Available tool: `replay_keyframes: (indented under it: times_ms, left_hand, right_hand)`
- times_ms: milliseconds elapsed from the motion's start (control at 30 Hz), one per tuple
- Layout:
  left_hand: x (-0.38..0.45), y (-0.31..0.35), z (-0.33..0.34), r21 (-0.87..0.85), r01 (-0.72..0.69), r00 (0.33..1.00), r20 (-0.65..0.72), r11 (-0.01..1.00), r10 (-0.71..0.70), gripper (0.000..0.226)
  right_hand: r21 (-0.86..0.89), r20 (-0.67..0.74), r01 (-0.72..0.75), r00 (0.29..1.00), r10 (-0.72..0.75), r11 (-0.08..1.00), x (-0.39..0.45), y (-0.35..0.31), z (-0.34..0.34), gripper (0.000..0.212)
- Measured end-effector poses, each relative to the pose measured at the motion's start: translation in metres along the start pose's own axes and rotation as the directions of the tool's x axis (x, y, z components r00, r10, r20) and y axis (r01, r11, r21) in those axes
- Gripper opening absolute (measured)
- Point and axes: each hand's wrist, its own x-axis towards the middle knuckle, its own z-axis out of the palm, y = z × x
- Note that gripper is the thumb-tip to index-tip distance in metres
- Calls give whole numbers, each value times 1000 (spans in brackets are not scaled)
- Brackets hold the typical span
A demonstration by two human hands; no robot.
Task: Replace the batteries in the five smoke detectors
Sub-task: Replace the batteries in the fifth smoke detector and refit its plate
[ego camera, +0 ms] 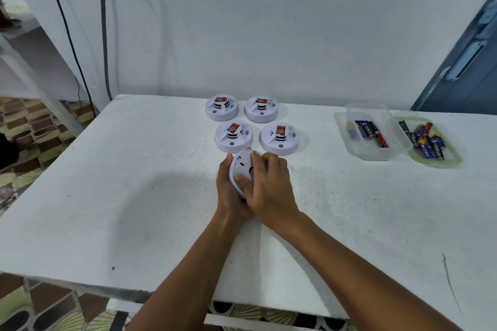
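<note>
White table (134, 196), "EVEREADY"-labelled batteries (430, 142)

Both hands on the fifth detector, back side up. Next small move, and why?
Probably twist or pry the back cover off. The left hand cradles the detector underside-up while the right hand presses its back, which looks closed; no battery shows. The other four detectors sit untouched.
</note>
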Motion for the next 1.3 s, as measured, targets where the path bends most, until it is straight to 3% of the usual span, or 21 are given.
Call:
replay_keyframes:
  times_ms: [233, 367, 433, 500, 600, 733, 1000, 1033, 1100, 1167, 1300]
  left_hand:
    - [-6, -1, 2, 67, -39, 999, 25, 997, 37, 38]
    - [-7, 4, -2, -93, -5, 998, 59, 996, 11, 45]
    - [-5, 6, -4, -169, 67, 995, 89, 983, -52, 51]
    - [-3, 5, -4, -187, 83, 992, 105, 979, -64, 50]
    - [-1, 2, 0, -209, 106, 988, 130, 972, -80, 48]
    - [4, 1, -6, -262, 151, 985, 118, 953, -123, 49]
    - [-1, 2, -5, -205, 74, 991, 128, 976, -49, 58]
    - [-1, 2, -4, -203, 84, 990, 127, 976, -59, 57]
    - [-2, 2, -4, -198, 94, 991, 113, 976, -73, 54]
    - [-4, 2, -3, -183, 111, 990, 104, 977, -93, 54]
    - [-7, 2, 1, -183, 79, 994, 89, 980, -64, 55]
  right_hand:
    - [0, -4, -67, 998, 67, 998, -5, -6, -2, 61]
    - [114, 178, 30, 983, -50, 993, 7, -5, -18, 53]
    - [363, 338, -71, 939, -60, 929, 23, 8, -36, 37]
    - [545, 409, -273, 912, 34, 793, 42, 24, -52, 37]
    - [604, 451, -426, 880, 152, 674, 56, 44, -67, 39]
    - [593, 484, -441, 864, 139, 674, 55, 52, -73, 38]
    - [517, 460, -292, 888, 27, 804, 27, 48, -59, 35]
    - [472, 451, -239, 892, 0, 848, 25, 46, -57, 43]
    - [319, 365, 6, 922, -128, 948, 22, 41, -57, 57]
    - [210, 305, 197, 917, -255, 958, 20, 33, -59, 61]
    - [99, 362, 307, 875, -321, 947, 23, 18, -61, 63]
